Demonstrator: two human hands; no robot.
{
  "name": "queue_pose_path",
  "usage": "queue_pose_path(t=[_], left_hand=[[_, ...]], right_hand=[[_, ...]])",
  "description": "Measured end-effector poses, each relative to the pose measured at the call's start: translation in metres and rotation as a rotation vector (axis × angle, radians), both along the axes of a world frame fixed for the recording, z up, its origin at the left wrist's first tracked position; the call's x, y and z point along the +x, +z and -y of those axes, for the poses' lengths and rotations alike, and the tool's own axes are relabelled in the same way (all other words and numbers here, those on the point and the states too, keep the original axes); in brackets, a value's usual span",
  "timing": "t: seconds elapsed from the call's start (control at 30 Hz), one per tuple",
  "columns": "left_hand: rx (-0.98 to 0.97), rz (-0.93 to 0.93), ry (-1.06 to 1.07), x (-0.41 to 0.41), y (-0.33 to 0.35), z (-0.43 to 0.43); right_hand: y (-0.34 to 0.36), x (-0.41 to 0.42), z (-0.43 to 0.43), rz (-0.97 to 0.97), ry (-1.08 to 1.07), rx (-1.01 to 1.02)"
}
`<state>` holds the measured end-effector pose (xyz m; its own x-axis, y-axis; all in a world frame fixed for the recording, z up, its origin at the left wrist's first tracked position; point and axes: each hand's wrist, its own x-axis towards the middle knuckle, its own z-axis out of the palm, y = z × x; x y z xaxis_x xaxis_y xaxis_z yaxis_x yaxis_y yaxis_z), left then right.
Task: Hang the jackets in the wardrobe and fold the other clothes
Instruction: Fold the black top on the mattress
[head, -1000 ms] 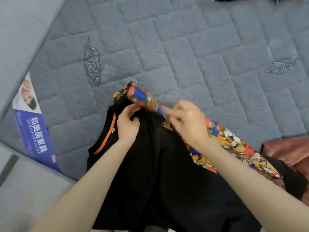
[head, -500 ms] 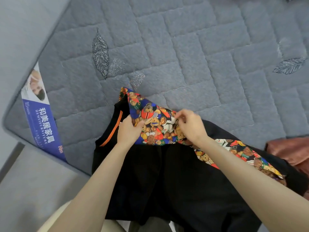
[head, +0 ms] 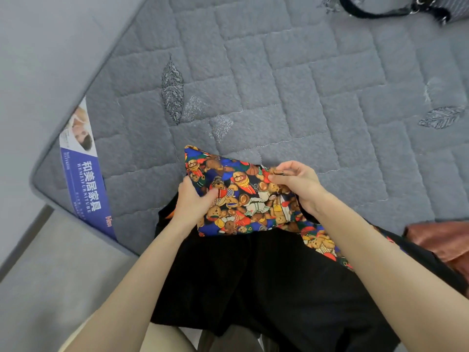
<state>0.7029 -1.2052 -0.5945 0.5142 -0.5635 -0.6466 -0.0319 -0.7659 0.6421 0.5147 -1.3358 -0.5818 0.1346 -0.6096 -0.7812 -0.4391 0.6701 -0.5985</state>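
A: Hands?
B: Left hand [head: 194,203] grips the left edge of the bear-print cloth [head: 236,199]. Right hand [head: 298,185] pinches its upper right edge.
A: Cloth position?
B: Lying folded over the black garment [head: 253,275], near edge of the grey mattress [head: 279,72].

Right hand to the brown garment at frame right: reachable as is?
Probably yes, but it is busy: the right hand pinches the bear-print cloth. The brown garment lies in the open to its right, with nothing on top of its visible part. The hand would have to let go first.
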Motion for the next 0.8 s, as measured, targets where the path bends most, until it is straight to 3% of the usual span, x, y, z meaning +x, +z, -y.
queue_pose_path(t=[0.1, 0.27, 0.4, 0.53, 0.67, 0.73, 0.8], left_hand=[[-0.047, 0.001, 0.147, 0.011, 0.019, 0.033], [-0.319, -0.123, 0.281, 0.016, 0.06, 0.088], [-0.494, 0.109, 0.139, 0.002, 0.094, 0.12], [-0.605, 0.247, 0.131, -0.017, 0.105, 0.107], [-0.373, 0.256, 0.003, -0.015, 0.066, 0.038], [-0.069, 0.249, -0.195, -0.008, 0.035, -0.009], [0.25, 0.108, -0.399, -0.007, 0.011, -0.052]], right_hand=[[0.028, 0.0, 0.006, 0.169, -0.098, -0.057], [0.073, -0.008, 0.032, 0.405, -0.348, -0.143], [0.101, -0.028, 0.05, 0.455, -0.437, -0.289], [0.106, -0.051, 0.036, 0.352, -0.252, -0.387], [0.076, -0.068, -0.013, 0.121, 0.242, -0.191], [0.058, -0.072, -0.041, 0.032, 0.472, 0.024], [0.044, -0.071, -0.062, -0.048, 0.503, 0.203]])
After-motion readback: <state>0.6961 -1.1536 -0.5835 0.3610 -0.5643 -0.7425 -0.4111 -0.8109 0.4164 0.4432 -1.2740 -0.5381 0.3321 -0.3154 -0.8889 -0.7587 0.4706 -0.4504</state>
